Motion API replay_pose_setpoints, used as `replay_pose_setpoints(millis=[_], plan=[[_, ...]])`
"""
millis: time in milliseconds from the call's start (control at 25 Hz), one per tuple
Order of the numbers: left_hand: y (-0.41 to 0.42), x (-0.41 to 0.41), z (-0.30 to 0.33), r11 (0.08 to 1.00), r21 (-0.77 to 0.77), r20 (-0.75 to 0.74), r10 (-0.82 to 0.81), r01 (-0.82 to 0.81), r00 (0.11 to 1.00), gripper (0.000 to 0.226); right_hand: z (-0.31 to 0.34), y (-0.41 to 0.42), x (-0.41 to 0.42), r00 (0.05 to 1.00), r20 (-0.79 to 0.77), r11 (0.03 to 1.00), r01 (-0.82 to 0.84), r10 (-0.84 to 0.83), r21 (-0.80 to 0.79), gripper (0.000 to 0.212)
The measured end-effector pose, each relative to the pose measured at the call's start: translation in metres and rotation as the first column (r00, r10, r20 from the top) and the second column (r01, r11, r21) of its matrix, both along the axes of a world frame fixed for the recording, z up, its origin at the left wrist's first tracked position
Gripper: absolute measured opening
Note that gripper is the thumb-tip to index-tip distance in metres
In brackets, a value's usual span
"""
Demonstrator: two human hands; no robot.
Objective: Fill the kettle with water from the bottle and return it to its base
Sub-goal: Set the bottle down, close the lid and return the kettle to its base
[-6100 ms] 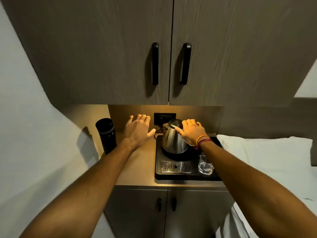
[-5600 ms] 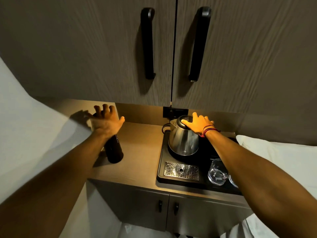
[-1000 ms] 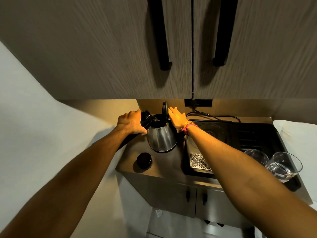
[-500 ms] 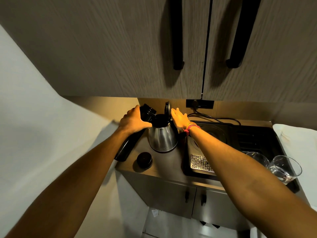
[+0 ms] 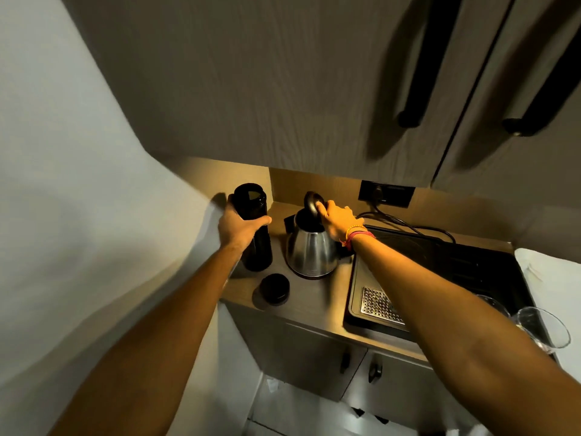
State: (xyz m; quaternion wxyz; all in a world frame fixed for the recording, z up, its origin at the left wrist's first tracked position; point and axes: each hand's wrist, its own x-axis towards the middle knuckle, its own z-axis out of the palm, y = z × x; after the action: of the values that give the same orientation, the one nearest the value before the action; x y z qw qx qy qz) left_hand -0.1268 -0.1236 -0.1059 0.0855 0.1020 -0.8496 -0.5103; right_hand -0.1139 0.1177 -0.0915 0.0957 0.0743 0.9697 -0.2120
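Observation:
A steel kettle point(image 5: 311, 254) stands on the wooden counter point(image 5: 317, 300), left of the black tray, with its lid point(image 5: 312, 205) tipped up. My right hand point(image 5: 338, 219) holds that raised lid by its edge. A tall black bottle point(image 5: 255, 228) stands upright and uncapped to the kettle's left, and my left hand point(image 5: 239, 226) is wrapped around its upper body. The bottle's black cap point(image 5: 275, 288) lies on the counter in front. The kettle's round base point(image 5: 405, 245) sits bare on the tray, partly hidden by my right arm.
The black tray point(image 5: 471, 272) has a metal drip grille point(image 5: 379, 305) and two drinking glasses point(image 5: 540, 328) at its right end. A cord point(image 5: 405, 223) runs to a wall socket point(image 5: 385, 193). Cupboard doors with black handles point(image 5: 421, 73) hang overhead. A white wall lies left.
The bottle has gone from tilted over the kettle's mouth to upright on the counter left of it. My right hand now grips the lid's edge rather than resting beside it.

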Motion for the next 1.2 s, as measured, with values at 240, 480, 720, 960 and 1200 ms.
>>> replay_pose_setpoints(millis=[240, 480, 720, 960, 1200], plan=[[-0.006, 0.011, -0.025, 0.996, 0.063, -0.024, -0.056, 0.058, 0.998, 0.093, -0.013, -0.02, -0.007, 0.996, -0.015, 0.992, 0.09, -0.089, 0.086, 0.058], [-0.011, 0.005, -0.02, 0.989, 0.063, 0.082, -0.135, 0.13, 0.987, 0.097, -0.017, -0.025, -0.006, 0.992, -0.128, 0.978, 0.04, -0.014, 0.207, 0.073], [-0.023, 0.05, -0.064, 0.946, -0.216, 0.449, -0.122, 0.24, 0.885, 0.089, -0.012, -0.032, -0.006, 0.958, -0.129, 0.94, -0.215, 0.255, 0.267, 0.069], [0.014, 0.085, -0.085, 0.208, -0.907, 0.294, -0.309, 0.366, 0.904, 0.073, -0.016, -0.035, -0.005, 0.958, -0.147, 0.94, -0.2, 0.247, 0.276, 0.068], [0.025, 0.081, -0.11, 0.183, -0.802, 0.467, -0.403, 0.569, 0.787, 0.071, -0.023, -0.034, -0.008, 0.958, -0.156, 0.938, -0.19, 0.242, 0.289, 0.068]])
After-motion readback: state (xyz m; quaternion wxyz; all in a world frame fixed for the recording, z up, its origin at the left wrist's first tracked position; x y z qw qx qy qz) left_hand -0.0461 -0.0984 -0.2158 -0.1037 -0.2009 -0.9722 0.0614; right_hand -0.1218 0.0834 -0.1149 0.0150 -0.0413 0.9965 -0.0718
